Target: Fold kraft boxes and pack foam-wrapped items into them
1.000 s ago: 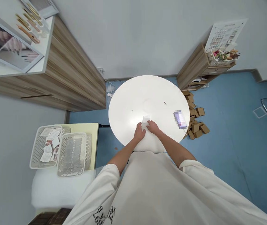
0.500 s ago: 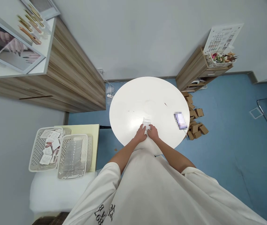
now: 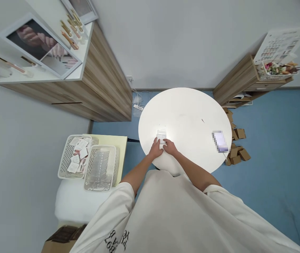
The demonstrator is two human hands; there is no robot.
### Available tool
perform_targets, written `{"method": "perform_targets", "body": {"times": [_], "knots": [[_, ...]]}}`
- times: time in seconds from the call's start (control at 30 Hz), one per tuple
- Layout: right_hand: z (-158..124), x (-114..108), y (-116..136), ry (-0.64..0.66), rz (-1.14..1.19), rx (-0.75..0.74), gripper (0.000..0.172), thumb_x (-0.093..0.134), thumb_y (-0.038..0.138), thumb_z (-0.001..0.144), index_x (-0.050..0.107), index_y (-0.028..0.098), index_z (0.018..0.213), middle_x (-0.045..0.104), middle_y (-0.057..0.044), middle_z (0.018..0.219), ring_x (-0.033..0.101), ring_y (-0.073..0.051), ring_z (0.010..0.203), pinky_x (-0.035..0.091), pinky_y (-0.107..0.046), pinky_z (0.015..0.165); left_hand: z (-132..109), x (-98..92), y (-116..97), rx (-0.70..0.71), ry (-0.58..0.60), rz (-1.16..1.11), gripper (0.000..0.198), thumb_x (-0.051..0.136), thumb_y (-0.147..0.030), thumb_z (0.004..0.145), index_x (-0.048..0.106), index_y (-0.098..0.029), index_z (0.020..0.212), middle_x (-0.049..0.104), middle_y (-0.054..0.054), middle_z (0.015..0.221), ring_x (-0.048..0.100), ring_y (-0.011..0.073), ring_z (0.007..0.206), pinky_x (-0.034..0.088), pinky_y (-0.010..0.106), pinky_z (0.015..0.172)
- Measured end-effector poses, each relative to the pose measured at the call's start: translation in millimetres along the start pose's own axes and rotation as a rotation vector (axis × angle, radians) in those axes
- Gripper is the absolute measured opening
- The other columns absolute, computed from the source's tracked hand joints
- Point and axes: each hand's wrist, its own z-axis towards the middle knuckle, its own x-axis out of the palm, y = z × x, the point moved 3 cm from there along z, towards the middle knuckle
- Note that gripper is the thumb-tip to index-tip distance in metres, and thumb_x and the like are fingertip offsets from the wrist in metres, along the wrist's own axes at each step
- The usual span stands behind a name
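On the near left part of a round white table (image 3: 186, 109) lies a small white, partly see-through packet (image 3: 161, 134). My left hand (image 3: 155, 149) grips its left side, thumb and fingers closed at the edge. From the right, my right hand (image 3: 169, 147) pinches the near right corner, its fingertips close to those of the left. The packet's far end sticks out beyond my fingers; its near end is partly covered by them. What it contains is too small to tell.
A blurred phone-like object (image 3: 220, 141) lies at the table's right. To the left, one basket (image 3: 62, 161) holds cards and another basket (image 3: 115, 168) clear plastic pieces. Small cardboard boxes (image 3: 235, 151) lie on the floor at right. A wooden cabinet (image 3: 107, 77) stands behind left.
The view has turned left, so the table and baskets appear further right. Both hands have shifted left across the table with the packet between them.
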Motion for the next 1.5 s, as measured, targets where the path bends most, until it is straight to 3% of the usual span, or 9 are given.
{"method": "perform_targets", "body": {"times": [0.13,0.27,0.53,0.77,0.97,1.17,1.33,1.5], "knots": [[10.6,21.3,24.0,0.043,-0.061,-0.101,0.058,0.049,0.013,0.087,0.049,0.016,0.145,0.053,-0.010,0.146,0.051,-0.021,0.130,0.042,-0.035,0.110,-7.5,-23.7,25.0,-0.017,-0.011,0.049,0.086,0.058,-0.026,0.083,0.019,-0.021,0.159,0.001,0.009,0.169,0.024,0.0345,0.151,0.032,0.045,0.118],[12.8,29.0,32.6,0.047,-0.156,-0.092,0.058,0.047,0.012,0.089,0.046,0.014,0.147,0.046,-0.014,0.150,0.046,-0.024,0.135,0.040,-0.038,0.112,-9.1,-33.7,37.4,0.024,0.040,0.190,0.087,0.059,-0.026,0.082,0.020,-0.023,0.159,0.002,0.008,0.169,0.033,0.0377,0.146,0.035,0.047,0.115],[5.8,23.1,47.0,0.102,-0.275,0.041,0.065,0.057,0.023,0.089,0.040,0.019,0.151,0.024,-0.014,0.162,0.036,-0.033,0.142,0.039,-0.042,0.110,-10.1,-41.2,28.0,0.006,0.059,0.366,0.077,0.052,-0.023,0.087,0.022,-0.020,0.157,0.004,0.012,0.169,0.036,0.0361,0.144,0.038,0.046,0.110],[-21.2,10.4,44.2,0.010,-0.254,-0.070,0.052,0.050,0.021,0.093,0.048,0.017,0.145,0.031,-0.015,0.157,0.039,-0.027,0.142,0.036,-0.039,0.113,-37.7,-41.4,14.7,0.035,-0.067,0.355,0.070,0.050,-0.023,0.089,0.027,-0.022,0.155,0.007,0.011,0.168,0.039,0.0341,0.142,0.040,0.045,0.109],[-56.0,-3.4,26.5,-0.013,-0.283,-0.164,0.046,0.050,0.019,0.093,0.055,0.016,0.138,0.038,-0.016,0.153,0.044,-0.027,0.138,0.038,-0.039,0.111,-71.3,-17.1,3.4,-0.014,-0.187,0.326,0.068,0.048,-0.022,0.089,0.029,-0.019,0.154,0.013,0.014,0.167,0.041,0.0348,0.141,0.041,0.045,0.108],[-96.5,-2.3,1.5,0.032,-0.265,-0.314,0.040,0.048,0.016,0.092,0.061,0.016,0.130,0.053,-0.014,0.140,0.051,-0.024,0.129,0.040,-0.037,0.110,-119.4,31.5,-7.1,0.055,-0.269,0.291,0.065,0.047,-0.021,0.090,0.031,-0.018,0.153,0.018,0.015,0.165,0.035,0.0333,0.145,0.036,0.047,0.113],[-126.9,26.6,-4.7,0.106,-0.286,-0.439,0.038,0.049,0.015,0.091,0.063,0.016,0.127,0.057,-0.014,0.134,0.054,-0.024,0.125,0.042,-0.037,0.108,-175.2,64.3,4.2,0.002,-0.358,0.187,0.061,0.042,-0.026,0.095,0.029,-0.018,0.154,0.019,0.015,0.165,0.031,0.0341,0.147,0.037,0.048,0.113],[-156.3,69.9,21.4,0.219,-0.314,-0.587,0.038,0.050,0.012,0.089,0.066,0.018,0.123,0.061,-0.012,0.129,0.057,-0.022,0.122,0.042,-0.035,0.107,-238.8,78.1,29.9,-0.097,-0.470,0.108,0.059,0.041,-0.033,0.097,0.031,-0.021,0.154,0.026,0.014,0.163,0.032,0.0345,0.147,0.037,0.051,0.113]]}}
